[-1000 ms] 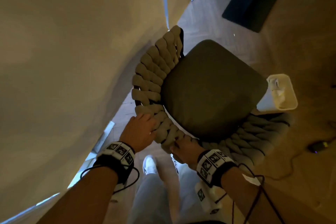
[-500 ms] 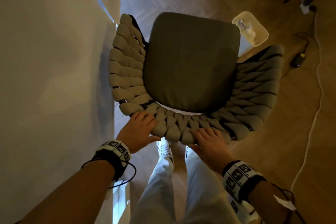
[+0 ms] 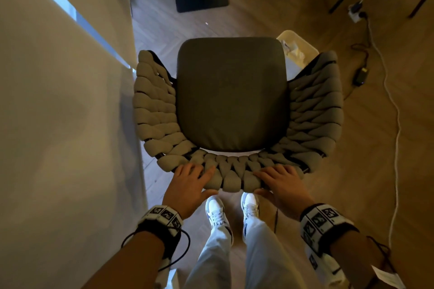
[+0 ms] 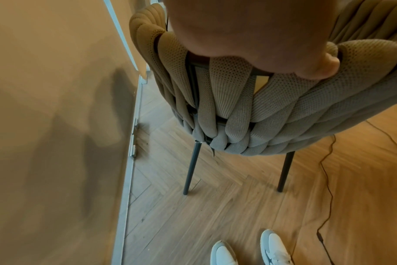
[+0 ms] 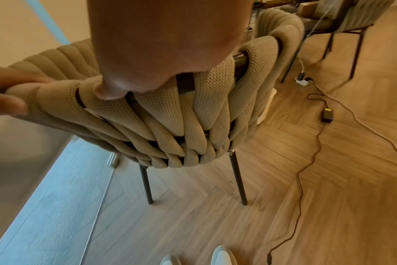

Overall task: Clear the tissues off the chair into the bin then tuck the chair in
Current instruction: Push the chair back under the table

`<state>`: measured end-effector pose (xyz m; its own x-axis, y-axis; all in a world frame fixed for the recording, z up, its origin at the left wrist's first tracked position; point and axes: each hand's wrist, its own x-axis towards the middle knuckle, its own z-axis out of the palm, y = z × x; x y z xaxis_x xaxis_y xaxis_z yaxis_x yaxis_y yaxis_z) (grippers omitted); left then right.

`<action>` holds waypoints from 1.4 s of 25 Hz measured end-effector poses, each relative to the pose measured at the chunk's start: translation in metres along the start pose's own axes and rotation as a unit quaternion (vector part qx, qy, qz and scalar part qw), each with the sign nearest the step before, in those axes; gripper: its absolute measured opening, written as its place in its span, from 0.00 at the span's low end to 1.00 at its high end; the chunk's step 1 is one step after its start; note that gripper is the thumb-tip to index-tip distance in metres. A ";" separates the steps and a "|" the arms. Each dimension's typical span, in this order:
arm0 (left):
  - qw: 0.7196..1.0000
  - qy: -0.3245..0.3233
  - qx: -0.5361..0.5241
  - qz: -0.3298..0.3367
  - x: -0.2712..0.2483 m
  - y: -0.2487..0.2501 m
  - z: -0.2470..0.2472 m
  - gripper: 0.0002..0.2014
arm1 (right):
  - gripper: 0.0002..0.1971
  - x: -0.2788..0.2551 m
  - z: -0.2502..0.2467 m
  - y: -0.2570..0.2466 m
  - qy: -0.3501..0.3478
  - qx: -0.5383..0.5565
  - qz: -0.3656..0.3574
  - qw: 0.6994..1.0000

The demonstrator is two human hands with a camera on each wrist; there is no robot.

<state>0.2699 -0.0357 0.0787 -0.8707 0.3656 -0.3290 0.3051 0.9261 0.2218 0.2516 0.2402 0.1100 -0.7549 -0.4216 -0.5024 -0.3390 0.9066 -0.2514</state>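
The head camera looks steeply down from behind the chair (image 3: 232,94). Both wrist cameras sit close against its woven backrest (image 4: 238,100), facing forward and down to the floor (image 5: 215,224). All three share the backrest.

both arms were stretched forward and down, wrists strapped; left hand (image 3: 187,185) and right hand (image 3: 281,185) sat apart on the chair back (image 3: 232,176); fingers (image 3: 187,169) draped over top, thumbs (image 3: 207,192) tucked behind, pinching it

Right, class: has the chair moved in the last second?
Yes, apparently: the chair has shifted toward the bin. The bin's rim showed whole a second ago; now the seat's corner and right arm cover part of it, though the camera moved too.
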 end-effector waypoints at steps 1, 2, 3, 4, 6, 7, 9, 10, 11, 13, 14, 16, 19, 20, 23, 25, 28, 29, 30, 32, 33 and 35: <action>1.000 0.003 -0.003 -0.002 0.007 0.001 -0.003 0.29 | 0.29 0.004 -0.003 0.005 0.006 0.001 0.012 1.000; 1.000 0.006 -0.005 -0.002 0.015 0.001 -0.005 0.29 | 0.31 0.010 -0.008 0.010 0.010 -0.002 0.026 1.000; 1.000 0.009 -0.006 -0.004 0.026 -0.002 -0.009 0.28 | 0.32 0.020 -0.014 0.015 0.010 -0.007 0.034 0.999; 1.000 0.014 -0.009 -0.008 0.033 -0.003 -0.012 0.28 | 0.32 0.027 -0.019 0.019 0.012 -0.012 0.035 0.999; 0.999 0.025 -0.017 -0.018 0.055 -0.009 -0.019 0.27 | 0.30 0.049 -0.032 0.032 0.018 -0.010 0.028 0.999; 0.999 0.029 -0.020 -0.025 0.067 -0.011 -0.023 0.27 | 0.29 0.061 -0.039 0.039 0.019 -0.014 0.023 0.999; 0.999 0.025 -0.027 -0.037 0.091 -0.018 -0.034 0.27 | 0.29 0.087 -0.055 0.054 0.019 -0.024 0.013 0.999; 0.998 0.023 -0.030 -0.042 0.100 -0.022 -0.038 0.28 | 0.29 0.098 -0.062 0.059 0.021 -0.023 0.005 0.999; 0.998 0.018 -0.032 -0.048 0.115 -0.026 -0.045 0.29 | 0.30 0.113 -0.074 0.066 0.022 -0.020 -0.004 1.000; 0.997 0.016 -0.046 -0.063 0.143 -0.035 -0.059 0.31 | 0.34 0.142 -0.099 0.080 0.017 -0.008 -0.026 0.999; 0.996 0.012 -0.055 -0.069 0.157 -0.039 -0.066 0.32 | 0.36 0.155 -0.111 0.085 0.011 -0.003 -0.033 0.999; 0.996 0.003 -0.061 -0.072 0.186 -0.052 -0.079 0.34 | 0.37 0.182 -0.132 0.094 0.012 0.001 -0.036 0.999; 0.996 0.003 -0.053 -0.071 0.224 -0.074 -0.099 0.35 | 0.32 0.219 -0.153 0.102 0.027 0.011 -0.041 0.999; 0.996 0.004 -0.048 -0.072 0.236 -0.081 -0.106 0.35 | 0.29 0.232 -0.161 0.105 0.024 0.014 -0.042 0.999; 0.997 0.001 -0.043 -0.071 0.272 -0.104 -0.128 0.40 | 0.24 0.272 -0.187 0.110 0.027 0.021 -0.039 0.999; 0.996 0.000 -0.046 -0.077 0.296 -0.119 -0.141 0.43 | 0.23 0.298 -0.201 0.117 0.041 0.024 -0.048 0.998; 0.995 0.011 -0.052 -0.084 0.327 -0.138 -0.153 0.43 | 0.22 0.333 -0.221 0.124 0.064 0.027 -0.060 0.996; 0.995 0.019 -0.056 -0.085 0.338 -0.145 -0.158 0.42 | 0.22 0.347 -0.227 0.126 0.065 0.026 -0.060 0.996; 0.994 0.023 -0.060 -0.087 0.349 -0.153 -0.163 0.42 | 0.22 0.360 -0.235 0.129 0.066 0.027 -0.060 0.996; 0.994 0.023 -0.060 -0.091 0.371 -0.167 -0.173 0.44 | 0.23 0.385 -0.249 0.133 0.069 0.023 -0.061 0.995; 0.994 0.023 -0.056 -0.092 0.380 -0.173 -0.178 0.45 | 0.23 0.396 -0.256 0.135 0.069 0.018 -0.064 0.995; 0.994 0.023 -0.056 -0.095 0.397 -0.187 -0.186 0.46 | 0.24 0.418 -0.271 0.138 0.064 0.014 -0.067 0.996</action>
<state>-0.2046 -0.0811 0.0775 -0.9259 0.1773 -0.3334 0.0899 0.9610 0.2615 -0.2623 0.1941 0.0895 -0.7706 -0.5303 -0.3534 -0.4264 0.8412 -0.3325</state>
